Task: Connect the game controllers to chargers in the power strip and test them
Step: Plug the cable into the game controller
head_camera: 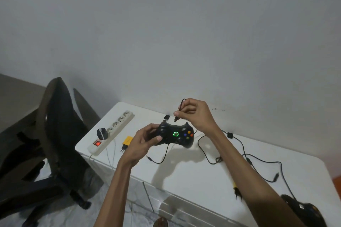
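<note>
Left hand grips black plastic gamepad; right hand, just above, pinches thin black cable plug: should align squarely before pushing.

A second controller (lower right) is cut off by the edge, partly behind a forearm.
</note>
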### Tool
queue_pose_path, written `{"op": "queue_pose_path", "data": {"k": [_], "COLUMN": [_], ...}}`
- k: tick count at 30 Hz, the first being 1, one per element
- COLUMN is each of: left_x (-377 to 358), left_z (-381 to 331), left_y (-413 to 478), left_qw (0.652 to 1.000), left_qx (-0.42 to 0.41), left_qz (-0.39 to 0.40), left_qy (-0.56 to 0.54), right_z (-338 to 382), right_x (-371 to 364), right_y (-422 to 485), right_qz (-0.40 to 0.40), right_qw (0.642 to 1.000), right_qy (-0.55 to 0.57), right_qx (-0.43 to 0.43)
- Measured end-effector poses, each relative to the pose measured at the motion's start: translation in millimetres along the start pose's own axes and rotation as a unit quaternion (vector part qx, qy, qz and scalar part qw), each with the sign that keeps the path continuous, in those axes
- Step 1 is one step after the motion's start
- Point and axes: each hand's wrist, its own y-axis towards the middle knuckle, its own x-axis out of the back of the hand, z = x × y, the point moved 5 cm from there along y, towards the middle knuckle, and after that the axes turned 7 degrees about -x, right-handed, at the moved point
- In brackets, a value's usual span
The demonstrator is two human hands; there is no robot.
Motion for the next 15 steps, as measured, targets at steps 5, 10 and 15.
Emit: {"op": "queue_pose_path", "data": {"k": [5,10,15], "left_x": [-0.3,-1.8,-1.4], "left_z": [-15.0,-22.2,-25.3], "left_y": [3.1,2.9,2.6], "left_qw": [1.000,0.999,0.999], "left_qx": [-0.018,-0.029,-0.036], "left_qz": [-0.007,-0.015,-0.023], "left_qy": [-0.006,-0.021,-0.019], "right_z": [5.1,6.6,6.0], "right_x": [2.9,3.2,1.8], "right_y": [3.5,3.9,5.7], "right_qz": [-0.011,-0.015,-0.014], "right_qw": [0.999,0.999,0.999], "right_qy": [-0.035,-0.047,-0.049], "right_qx": [0.010,0.011,0.012]}}
